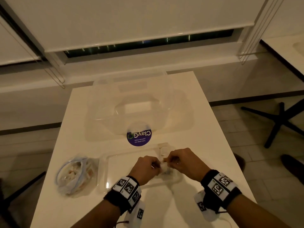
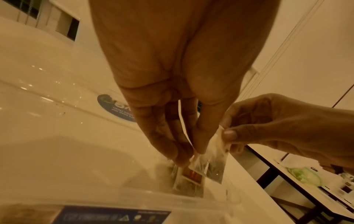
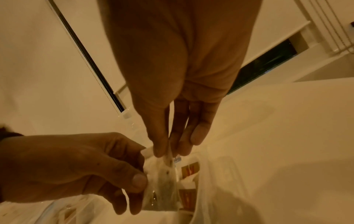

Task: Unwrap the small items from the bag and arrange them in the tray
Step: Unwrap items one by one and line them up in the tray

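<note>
Careful: your left hand and right hand both pinch the sachet wrapper over the clear tray, so a sharp tug could spill its contents

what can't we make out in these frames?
- Packet contents: both wrist views, blurred, and the fingers of the left hand and right hand cover its top.
- Whether the packet is torn open: head view, the hands hide it.
- Count of items in the bag: head view, blurred and crumpled plastic.
- Items in the tray: head view, hidden by the hands; wrist views too dim to read the labels.
</note>
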The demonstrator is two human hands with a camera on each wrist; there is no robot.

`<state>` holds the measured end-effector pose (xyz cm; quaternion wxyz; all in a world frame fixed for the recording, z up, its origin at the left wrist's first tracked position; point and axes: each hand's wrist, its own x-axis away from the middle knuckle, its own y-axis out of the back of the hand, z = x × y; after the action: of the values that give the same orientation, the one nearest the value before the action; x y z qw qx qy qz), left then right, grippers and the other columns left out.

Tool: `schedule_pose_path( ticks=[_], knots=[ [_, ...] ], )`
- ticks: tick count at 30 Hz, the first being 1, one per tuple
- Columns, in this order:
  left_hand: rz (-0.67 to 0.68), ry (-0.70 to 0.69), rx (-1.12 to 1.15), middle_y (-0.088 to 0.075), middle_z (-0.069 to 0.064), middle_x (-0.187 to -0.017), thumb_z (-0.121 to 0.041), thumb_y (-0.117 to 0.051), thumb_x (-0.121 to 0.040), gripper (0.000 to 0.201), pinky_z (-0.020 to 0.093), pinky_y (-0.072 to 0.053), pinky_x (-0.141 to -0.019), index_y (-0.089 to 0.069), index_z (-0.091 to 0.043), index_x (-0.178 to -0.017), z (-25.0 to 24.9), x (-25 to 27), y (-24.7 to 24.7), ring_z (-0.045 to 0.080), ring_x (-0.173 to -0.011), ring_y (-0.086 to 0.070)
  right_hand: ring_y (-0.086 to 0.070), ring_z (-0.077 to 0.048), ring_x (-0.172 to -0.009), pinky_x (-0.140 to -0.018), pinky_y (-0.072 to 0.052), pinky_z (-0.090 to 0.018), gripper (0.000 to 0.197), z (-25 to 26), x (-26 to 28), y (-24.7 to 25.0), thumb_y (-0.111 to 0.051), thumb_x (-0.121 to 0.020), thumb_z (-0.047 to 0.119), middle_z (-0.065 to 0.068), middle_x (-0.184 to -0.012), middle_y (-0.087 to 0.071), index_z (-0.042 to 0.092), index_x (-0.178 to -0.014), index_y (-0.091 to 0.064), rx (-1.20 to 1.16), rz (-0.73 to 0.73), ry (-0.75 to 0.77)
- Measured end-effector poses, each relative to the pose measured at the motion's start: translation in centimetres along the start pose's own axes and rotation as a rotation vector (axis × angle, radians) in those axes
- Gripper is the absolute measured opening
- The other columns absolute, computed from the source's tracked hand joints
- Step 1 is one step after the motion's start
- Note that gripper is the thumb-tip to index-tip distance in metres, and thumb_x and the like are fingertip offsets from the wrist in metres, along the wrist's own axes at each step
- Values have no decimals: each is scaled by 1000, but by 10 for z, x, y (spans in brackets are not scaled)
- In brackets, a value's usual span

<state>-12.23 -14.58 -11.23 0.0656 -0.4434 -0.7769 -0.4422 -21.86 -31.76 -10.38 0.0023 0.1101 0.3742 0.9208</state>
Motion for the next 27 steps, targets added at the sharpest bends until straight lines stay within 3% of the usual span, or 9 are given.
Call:
schedule_pose_path(
  ticks=[2,6,9,14,19,23,27],
  knots=[
    [16,31,-8,-77,2,-93,-15,-67,-87,14,17,-50,-74,-75,-15,-99,2,-6,-6,9,-76,-63,-61,-12,-82,-74,-46,-21,11,-5,-1,-4,-67,-91,24,2,-93,-70,17,-95,-74,71,15,-5],
    [98,71,28,-78,8,-86,-9,-65,-85,12,9,-48,-60,-73,-14,-94,7,-14,-13,4,-59,-62,-59,-19,-92,-77,-43,-27,14,-12,-5,-10,-61,-93,26,0,-101,-64,19,-98,-73,194,72,-19],
    [105,91,41,-78,8,-84,-10,-66,-85,11,8,-45,-56,-71,-15,-93,9,-18,-17,1,-54,-60,-59,-21,-95,-79,-46,-30,15,-14,-8,-14,-58,-94,24,0,-104,-62,19,-98,-72,232,104,-32],
    [145,126,71,-74,2,-74,-8,-70,-81,16,24,-55,-67,-60,-21,-83,9,-23,-18,9,-56,-61,-60,-21,-93,-74,-43,-28,17,-15,-13,-17,-55,-95,23,0,-105,-60,18,-101,-70,275,116,-35],
    [182,138,62,-78,10,-82,-4,-66,-79,18,38,-61,-80,-59,-21,-77,10,-25,-22,17,-64,-66,-60,-20,-92,-74,-46,-30,19,-12,-13,-20,-53,-95,24,0,-103,-59,16,-98,-69,291,135,-26],
    [164,143,63,-74,1,-73,-8,-69,-78,19,32,-60,-77,-59,-23,-75,9,-25,-20,14,-63,-64,-60,-19,-92,-71,-41,-25,16,-14,-13,-21,-56,-92,23,2,-103,-57,17,-100,-68,265,128,-36],
    [103,128,-24,-66,-7,-77,-17,-76,-77,22,24,-54,-74,-57,-28,-73,11,-20,-10,13,-75,-63,-57,-16,-90,-72,-42,-24,19,-16,-10,-18,-62,-87,24,4,-104,-56,20,-106,-63,233,128,-40]
  ],
)
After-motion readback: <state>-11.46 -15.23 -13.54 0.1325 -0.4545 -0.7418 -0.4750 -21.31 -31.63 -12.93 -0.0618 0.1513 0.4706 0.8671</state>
